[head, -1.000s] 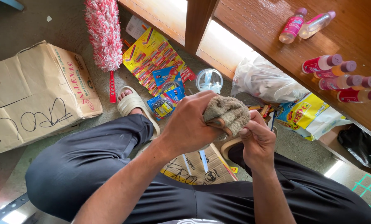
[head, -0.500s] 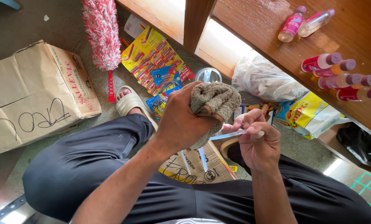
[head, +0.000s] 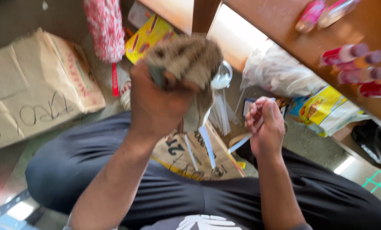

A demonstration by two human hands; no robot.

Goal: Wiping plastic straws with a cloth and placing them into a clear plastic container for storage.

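Lying flat on the floor at the far left, a brown cardboard box (head: 32, 91) sits out of the way, with a red-and-white fluffy duster (head: 106, 27) just beside it. Nearer the middle, the left hand (head: 156, 104) is raised, its fingers (head: 167, 81) pressed together around a bunched brownish cloth (head: 190, 57), gripped tight, seemingly so the wad keeps its shape. Below, thin white strips (head: 207, 147) lie on cardboard over the lap. To the right, the right hand (head: 265, 125) pinches a slim white strip (head: 241, 142) between its fingers, held low and apart from the cloth. Pink bottles (head: 354, 64) lie on the wooden worktop (head: 284, 21) at far right.
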